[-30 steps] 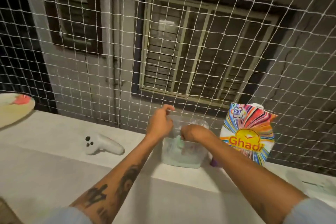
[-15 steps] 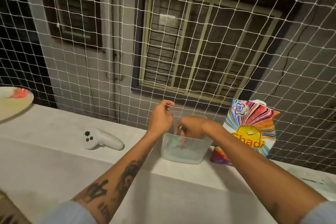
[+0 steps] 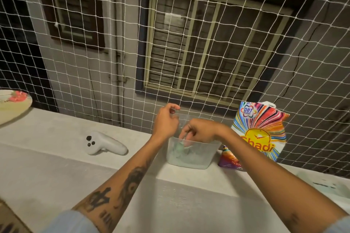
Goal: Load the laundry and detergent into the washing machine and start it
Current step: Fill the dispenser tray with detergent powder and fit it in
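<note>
We judge the task to be at an early step, fetching detergent: no washing machine and no laundry appear in the view, so we cannot say whether clothes are loaded, and dosing the powder and starting the machine seem left to do. Both hands work at a clear tub point(image 3: 189, 159) that stands on a ledge point(image 3: 56, 138) and holds pale blue-green powder. The right hand point(image 3: 200, 132) reaches down through the tub's open top, its fingers point(image 3: 182, 135) curled and pointing into the powder. A greenish shape lies just under the fingertips, perhaps a scoop, but we cannot tell whether they pinch it or only touch it. The left hand point(image 3: 165, 122) hangs over the tub's left rim with its fingers curled and the thumb and forefinger bent toward each other. We see nothing plainly between them and cannot tell whether they grip the rim. So the powder lies directly below the right fingers and below and to the right of the left ones. The detergent pack point(image 3: 259, 128) stands just beyond the right wrist, beside the tub, apart from all the fingers. A white controller point(image 3: 103, 144) lies well to the left of the left hand.
</note>
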Demonstrator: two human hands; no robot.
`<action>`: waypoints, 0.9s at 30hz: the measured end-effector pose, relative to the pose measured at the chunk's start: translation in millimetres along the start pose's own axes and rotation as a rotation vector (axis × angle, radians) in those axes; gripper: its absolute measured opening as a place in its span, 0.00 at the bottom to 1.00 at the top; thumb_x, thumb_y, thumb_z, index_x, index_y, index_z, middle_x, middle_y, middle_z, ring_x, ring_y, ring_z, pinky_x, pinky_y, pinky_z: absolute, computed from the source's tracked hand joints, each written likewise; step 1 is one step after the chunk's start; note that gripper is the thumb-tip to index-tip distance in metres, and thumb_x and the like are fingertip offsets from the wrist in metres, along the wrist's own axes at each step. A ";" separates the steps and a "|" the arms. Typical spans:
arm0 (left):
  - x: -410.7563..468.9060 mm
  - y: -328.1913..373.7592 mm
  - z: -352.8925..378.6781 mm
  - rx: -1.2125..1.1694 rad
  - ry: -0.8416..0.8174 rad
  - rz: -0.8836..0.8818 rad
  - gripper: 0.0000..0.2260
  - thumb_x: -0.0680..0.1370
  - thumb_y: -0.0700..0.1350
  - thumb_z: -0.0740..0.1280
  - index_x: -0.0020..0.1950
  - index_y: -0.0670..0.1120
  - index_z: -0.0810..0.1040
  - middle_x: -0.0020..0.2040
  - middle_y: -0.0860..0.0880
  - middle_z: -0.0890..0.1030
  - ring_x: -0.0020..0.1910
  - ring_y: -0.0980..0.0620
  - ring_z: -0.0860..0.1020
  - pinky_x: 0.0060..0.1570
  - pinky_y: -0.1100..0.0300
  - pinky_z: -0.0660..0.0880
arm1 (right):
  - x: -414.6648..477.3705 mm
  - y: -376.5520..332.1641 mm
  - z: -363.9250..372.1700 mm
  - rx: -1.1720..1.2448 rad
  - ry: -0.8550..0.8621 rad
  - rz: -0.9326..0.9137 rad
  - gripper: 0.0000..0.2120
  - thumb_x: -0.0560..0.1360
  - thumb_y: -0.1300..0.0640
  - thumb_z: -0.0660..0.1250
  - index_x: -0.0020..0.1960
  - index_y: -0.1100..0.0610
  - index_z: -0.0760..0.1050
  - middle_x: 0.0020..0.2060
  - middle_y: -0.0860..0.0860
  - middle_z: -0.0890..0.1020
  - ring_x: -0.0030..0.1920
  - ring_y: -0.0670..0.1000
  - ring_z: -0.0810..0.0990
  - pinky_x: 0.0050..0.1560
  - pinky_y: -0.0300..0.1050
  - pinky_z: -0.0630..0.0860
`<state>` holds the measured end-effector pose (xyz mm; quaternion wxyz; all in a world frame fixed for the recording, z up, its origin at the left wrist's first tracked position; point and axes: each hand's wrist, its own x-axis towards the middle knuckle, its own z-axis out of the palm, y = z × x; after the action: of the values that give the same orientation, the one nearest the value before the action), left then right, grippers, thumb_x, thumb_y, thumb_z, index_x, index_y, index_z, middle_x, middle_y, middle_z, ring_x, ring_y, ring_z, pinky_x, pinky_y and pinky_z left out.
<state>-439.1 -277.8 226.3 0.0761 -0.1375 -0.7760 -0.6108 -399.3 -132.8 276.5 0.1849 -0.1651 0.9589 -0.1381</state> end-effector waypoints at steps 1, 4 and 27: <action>0.6 -0.2 0.0 0.000 0.003 0.004 0.15 0.76 0.32 0.63 0.53 0.51 0.76 0.55 0.47 0.77 0.52 0.52 0.76 0.49 0.61 0.72 | -1.0 1.4 -1.1 0.025 0.010 0.004 0.12 0.75 0.62 0.69 0.56 0.51 0.83 0.40 0.44 0.85 0.46 0.48 0.83 0.47 0.43 0.77; 1.2 -0.6 0.1 -0.009 0.013 -0.010 0.12 0.78 0.35 0.62 0.53 0.51 0.76 0.54 0.47 0.78 0.48 0.53 0.76 0.45 0.61 0.72 | -5.3 6.9 -4.8 0.194 0.002 0.011 0.12 0.76 0.63 0.70 0.58 0.55 0.82 0.40 0.52 0.84 0.41 0.48 0.77 0.41 0.42 0.74; 11.9 48.5 9.7 -0.183 0.188 0.117 0.09 0.80 0.41 0.59 0.47 0.50 0.79 0.36 0.53 0.75 0.32 0.57 0.70 0.34 0.60 0.66 | -81.5 30.5 -25.0 0.823 0.404 0.147 0.12 0.79 0.63 0.66 0.62 0.60 0.79 0.42 0.45 0.83 0.39 0.37 0.80 0.39 0.32 0.77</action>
<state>-435.1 -256.5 272.4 0.1711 -0.1313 -0.6972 -0.6837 -346.0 -70.0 314.1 0.0538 0.0208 0.8504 -0.5230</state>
